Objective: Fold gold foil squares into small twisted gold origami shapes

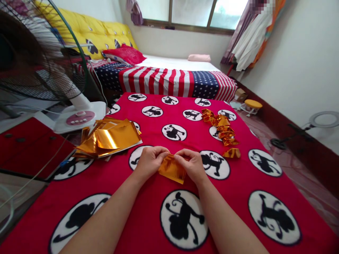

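A sheet of gold foil paper (172, 170) is held between my two hands over the red cloth with round monkey prints (148, 225). My left hand (151, 159) pinches its upper left corner. At the upper right part, my right hand (192, 163) pinches the same sheet between thumb and fingers. To the left lies a loose stack of flat gold foil sheets (112, 137). Several folded gold foil pieces (225, 128) form a row on the right, and one folded piece (232, 153) sits nearest my right hand.
A white-based electric fan (79, 118) stands at the left beside a red cabinet (29, 148). Beyond the cloth is a bed with a striped and starred cover (169, 81). A yellow stool (253, 103) and a ring light (324, 119) are at the right.
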Demonstrator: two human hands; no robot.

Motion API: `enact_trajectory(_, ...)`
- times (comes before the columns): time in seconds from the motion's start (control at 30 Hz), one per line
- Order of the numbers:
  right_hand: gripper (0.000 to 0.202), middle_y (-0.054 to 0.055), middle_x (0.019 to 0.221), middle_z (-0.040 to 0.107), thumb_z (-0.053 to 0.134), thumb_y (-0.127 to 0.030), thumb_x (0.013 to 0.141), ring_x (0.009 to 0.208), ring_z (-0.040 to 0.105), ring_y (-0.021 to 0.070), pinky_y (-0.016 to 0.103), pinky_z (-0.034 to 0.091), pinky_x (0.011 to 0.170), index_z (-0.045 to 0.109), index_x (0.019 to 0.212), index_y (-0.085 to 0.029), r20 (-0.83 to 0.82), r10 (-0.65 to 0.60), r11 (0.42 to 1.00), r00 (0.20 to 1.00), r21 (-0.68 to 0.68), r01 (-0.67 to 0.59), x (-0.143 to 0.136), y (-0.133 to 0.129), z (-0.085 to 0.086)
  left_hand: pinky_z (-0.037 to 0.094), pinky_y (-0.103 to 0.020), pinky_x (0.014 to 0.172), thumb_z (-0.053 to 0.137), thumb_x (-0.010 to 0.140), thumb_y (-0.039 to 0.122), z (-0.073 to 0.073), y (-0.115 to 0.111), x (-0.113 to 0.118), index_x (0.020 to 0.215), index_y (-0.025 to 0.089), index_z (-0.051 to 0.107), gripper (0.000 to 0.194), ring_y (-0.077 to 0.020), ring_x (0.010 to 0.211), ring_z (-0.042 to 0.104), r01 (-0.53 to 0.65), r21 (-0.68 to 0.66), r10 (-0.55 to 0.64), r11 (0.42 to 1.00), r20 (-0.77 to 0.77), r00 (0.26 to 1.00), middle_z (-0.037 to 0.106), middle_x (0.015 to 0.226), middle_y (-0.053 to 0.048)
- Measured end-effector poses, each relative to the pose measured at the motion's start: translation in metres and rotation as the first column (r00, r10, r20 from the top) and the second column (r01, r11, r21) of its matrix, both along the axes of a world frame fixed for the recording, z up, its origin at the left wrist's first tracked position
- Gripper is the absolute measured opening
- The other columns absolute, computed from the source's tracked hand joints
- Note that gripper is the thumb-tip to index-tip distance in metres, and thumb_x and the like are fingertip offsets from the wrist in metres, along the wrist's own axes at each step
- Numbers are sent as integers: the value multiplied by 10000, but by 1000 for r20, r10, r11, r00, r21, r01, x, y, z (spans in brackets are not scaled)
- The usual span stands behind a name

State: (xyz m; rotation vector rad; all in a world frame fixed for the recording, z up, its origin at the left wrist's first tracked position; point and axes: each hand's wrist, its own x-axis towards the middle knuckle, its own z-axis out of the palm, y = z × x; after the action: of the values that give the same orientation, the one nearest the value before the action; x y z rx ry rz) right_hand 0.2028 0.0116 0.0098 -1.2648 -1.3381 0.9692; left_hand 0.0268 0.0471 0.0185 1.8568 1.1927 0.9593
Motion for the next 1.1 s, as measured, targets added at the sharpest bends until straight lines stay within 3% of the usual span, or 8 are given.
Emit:
enact_trajectory(0.1,201,30,642,666,713,-348,751,585,568,139,232,426,545,723,721,-150,-5,-11,1000,1000,-15,11,5,1,-1,445,-205,514,616,806,335,-4,7,-8,813,159,749,221,-146,586,636,-75,-71,78,995,40,996,732,694,-35)
enact_trajectory(0.23,186,37,664,690,722,-341,745,615,598,154,243,452,579,738,724,-157,5,-10,1000,1000,-12,10,7,1,0,436,-202,476,645,772,375,-4,9,-12,789,153,744,243,-139,542,610,-85,-145,99,986,91,991,717,656,-36)
enact_trajectory(0.4,178,38,677,705,728,-347,739,623,622,166,252,475,587,741,722,-171,-33,-18,999,999,-38,17,7,2,0,381,-197,395,754,664,444,-1,7,-9,681,153,699,297,-114,420,527,-99,-295,181,950,265,947,627,495,-4)
enact_trajectory(0.67,167,36,688,712,732,-340,740,628,630,163,254,490,601,738,735,-173,-61,-21,999,998,-27,19,8,2,-2,449,-204,437,823,568,424,-1,8,-6,623,139,663,331,-126,463,584,-103,-374,259,922,394,882,669,553,-19)
enact_trajectory(0.77,179,27,668,689,723,-343,749,609,603,150,243,467,578,722,721,-167,-55,-18,1000,998,-20,17,9,2,-3,470,-207,462,830,568,438,-2,8,-7,653,140,652,357,-133,493,608,-21,-403,209,915,428,879,679,584,-18)
enact_trajectory(0.9,211,13,640,649,711,-366,758,584,566,136,235,441,550,689,705,-163,-40,-31,999,999,-10,30,9,3,-3,507,-222,526,852,562,367,-1,7,-9,733,129,686,337,-159,583,656,115,-388,45,914,380,924,715,679,-41)
enact_trajectory(1.1,223,15,710,667,751,-383,728,637,598,144,231,470,584,666,762,-180,-54,4,1000,999,-10,-4,2,2,-3,480,-212,496,800,654,359,-2,1,-4,735,128,712,260,-144,539,633,123,-382,8,916,325,946,713,662,-43)
